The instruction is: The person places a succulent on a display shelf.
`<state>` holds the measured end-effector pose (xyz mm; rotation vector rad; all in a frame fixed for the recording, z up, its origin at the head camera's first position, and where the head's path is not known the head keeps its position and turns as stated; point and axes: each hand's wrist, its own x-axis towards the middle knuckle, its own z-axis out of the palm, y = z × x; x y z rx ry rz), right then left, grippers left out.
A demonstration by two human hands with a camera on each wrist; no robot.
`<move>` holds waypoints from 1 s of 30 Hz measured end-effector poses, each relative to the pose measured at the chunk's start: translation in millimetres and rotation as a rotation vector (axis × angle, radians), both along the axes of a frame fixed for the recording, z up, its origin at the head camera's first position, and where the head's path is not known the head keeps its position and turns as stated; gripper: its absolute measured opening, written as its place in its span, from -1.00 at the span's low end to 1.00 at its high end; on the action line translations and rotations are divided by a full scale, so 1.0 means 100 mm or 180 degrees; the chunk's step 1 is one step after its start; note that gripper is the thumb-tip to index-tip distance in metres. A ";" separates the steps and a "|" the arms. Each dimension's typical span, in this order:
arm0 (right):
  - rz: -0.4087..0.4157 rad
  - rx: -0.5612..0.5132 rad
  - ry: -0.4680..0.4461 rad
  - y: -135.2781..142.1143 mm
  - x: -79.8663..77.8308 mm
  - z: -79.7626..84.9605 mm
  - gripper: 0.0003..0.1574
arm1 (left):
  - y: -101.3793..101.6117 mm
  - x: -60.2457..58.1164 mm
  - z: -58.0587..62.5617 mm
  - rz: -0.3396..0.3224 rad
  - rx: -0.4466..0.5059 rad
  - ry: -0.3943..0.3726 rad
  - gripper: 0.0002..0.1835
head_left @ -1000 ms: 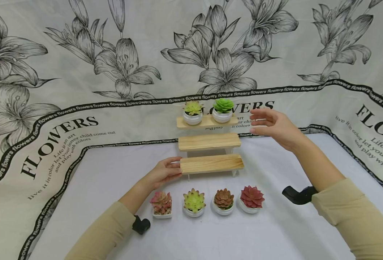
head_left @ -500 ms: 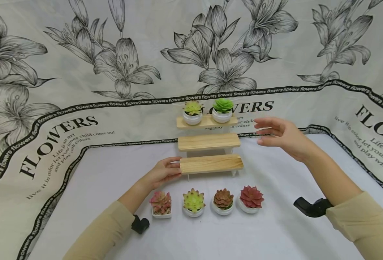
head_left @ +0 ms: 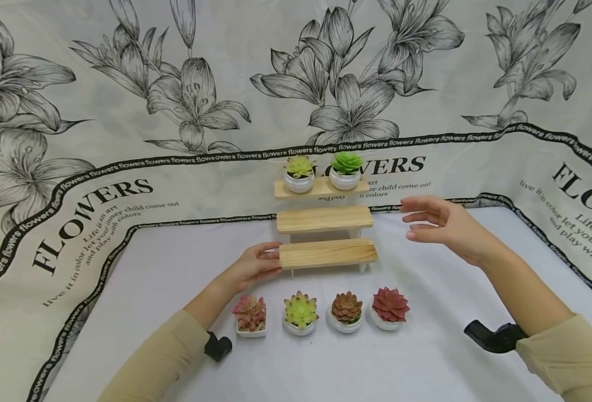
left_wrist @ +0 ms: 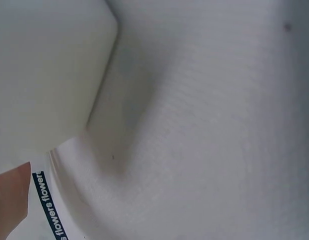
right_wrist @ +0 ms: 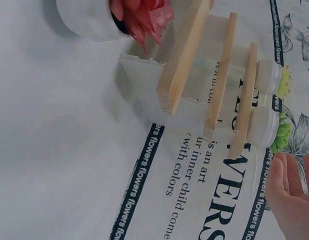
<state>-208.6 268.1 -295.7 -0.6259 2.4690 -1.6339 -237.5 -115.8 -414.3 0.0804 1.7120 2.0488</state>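
A three-step wooden display stand [head_left: 328, 254] with pale boards and white supports stands mid-table in the head view. My left hand [head_left: 253, 265] grips the left end of its lowest board; some fingertips are hidden there. Two white round pots occupy the top board: a yellow-green succulent [head_left: 299, 174] at left and a bright green succulent [head_left: 346, 171] at right. To the right of the stand, my right hand [head_left: 439, 226] is raised with relaxed fingers, holding nothing. In the right wrist view, this hand [right_wrist: 292, 192] appears at the lower right edge, near the green succulent's pot.
Before the stand, a row runs left to right: a pink succulent [head_left: 251, 316] in a square pot, a lime succulent [head_left: 300, 312], a brown succulent [head_left: 345, 311] and a red succulent [head_left: 389, 307]. Behind hangs a flower-printed cloth [head_left: 200, 111]. White cloth [head_left: 175, 262] covers the table.
My right hand has drawn away from the stand's top board, moving right and down in the head view. The left hand and the pots stay where they were.
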 end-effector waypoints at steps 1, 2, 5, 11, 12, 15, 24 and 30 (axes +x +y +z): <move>0.0007 -0.0004 -0.0010 0.01 0.01 -0.02 -0.37 | 0.00 0.00 0.00 0.0001 -0.0004 -0.0003 -0.40; 0.0020 -0.0009 -0.0017 0.02 0.02 -0.04 -0.36 | 0.00 0.00 0.01 0.0002 -0.0007 -0.0004 -0.40; 0.0080 -0.0045 -0.0058 0.04 0.06 -0.11 -0.37 | 0.00 0.01 0.01 0.0006 -0.0015 -0.0005 -0.41; 0.0140 -0.0118 -0.0122 0.10 0.15 -0.25 -0.38 | 0.00 0.01 0.00 0.0012 -0.0028 -0.0017 -0.40; 0.0130 -0.0115 -0.0149 0.11 0.16 -0.28 -0.38 | 0.00 0.00 -0.01 0.0014 -0.0027 -0.0018 -0.40; 0.0105 -0.0078 -0.0222 0.13 0.20 -0.34 -0.38 | 0.00 0.00 -0.01 0.0037 -0.0021 -0.0027 -0.40; 0.0043 0.0127 -0.0424 0.21 0.28 -0.54 -0.38 | 0.01 -0.02 -0.02 0.0066 0.0018 -0.0027 -0.40; 0.0185 0.0163 -0.0684 0.25 0.32 -0.73 -0.35 | 0.01 -0.01 -0.02 0.0077 0.0004 -0.0020 -0.40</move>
